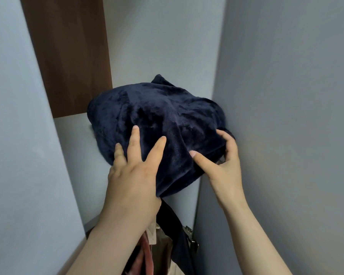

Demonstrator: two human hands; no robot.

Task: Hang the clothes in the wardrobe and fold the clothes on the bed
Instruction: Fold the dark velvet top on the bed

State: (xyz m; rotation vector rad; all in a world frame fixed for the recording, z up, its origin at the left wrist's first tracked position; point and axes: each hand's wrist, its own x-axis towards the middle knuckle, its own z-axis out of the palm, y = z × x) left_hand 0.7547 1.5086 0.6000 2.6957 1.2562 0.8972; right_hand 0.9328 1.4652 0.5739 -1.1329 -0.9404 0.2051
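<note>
A bundled dark navy fleece garment (159, 116) lies on the grey upper shelf (75, 139) of the wardrobe, pushed against the right wall. My left hand (135, 167) presses flat on its front with straight, spread fingers. My right hand (224, 155) grips the garment's right front edge, thumb on top and fingers curled round the side. Part of the bundle hangs over the shelf's front edge.
Grey wardrobe walls close in on the left (18, 135) and right (286, 116), with a brown wood panel (72, 56) at the back left. Below the shelf hang clothes (167, 245): beige, pink and dark pieces, with a metal clip (190, 234).
</note>
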